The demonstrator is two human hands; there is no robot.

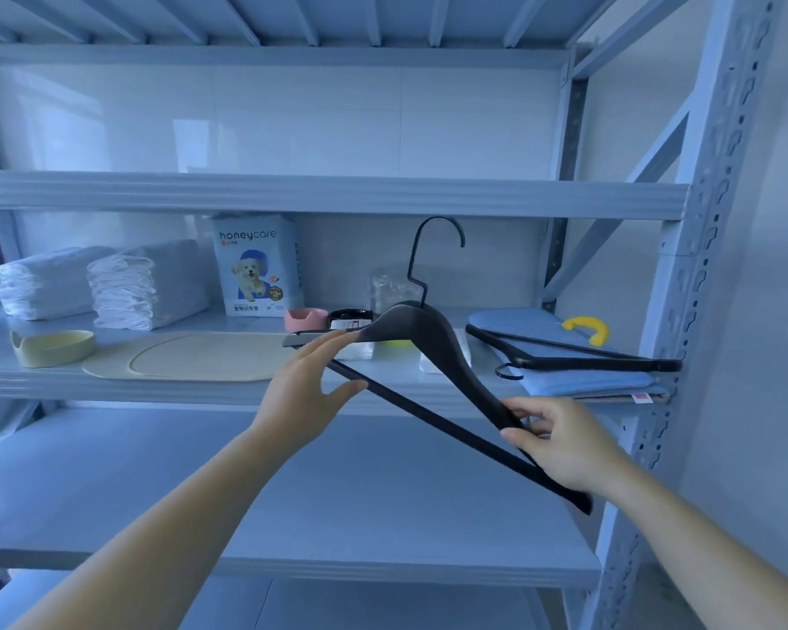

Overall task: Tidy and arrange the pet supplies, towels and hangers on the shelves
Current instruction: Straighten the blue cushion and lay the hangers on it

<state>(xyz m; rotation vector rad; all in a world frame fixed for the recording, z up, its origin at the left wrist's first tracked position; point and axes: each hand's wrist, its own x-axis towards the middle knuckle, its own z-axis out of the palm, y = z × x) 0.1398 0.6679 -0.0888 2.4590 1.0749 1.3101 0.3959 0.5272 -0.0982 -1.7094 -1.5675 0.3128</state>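
I see the black hanger as rigid and light (hook at 12 o'clock). Right hand pinches its 4 o'clock arm; left hand, fingers loose, steadies the 9 o'clock end.

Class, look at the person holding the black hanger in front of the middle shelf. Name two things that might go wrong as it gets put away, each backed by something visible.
1. The black wooden hanger is tilted; the left hand touches it with open fingers, so only the right hand's grip holds it. It may slip.
2. Its raised arm sits close to the pink bowl and small black container; swinging it inward may knock them.
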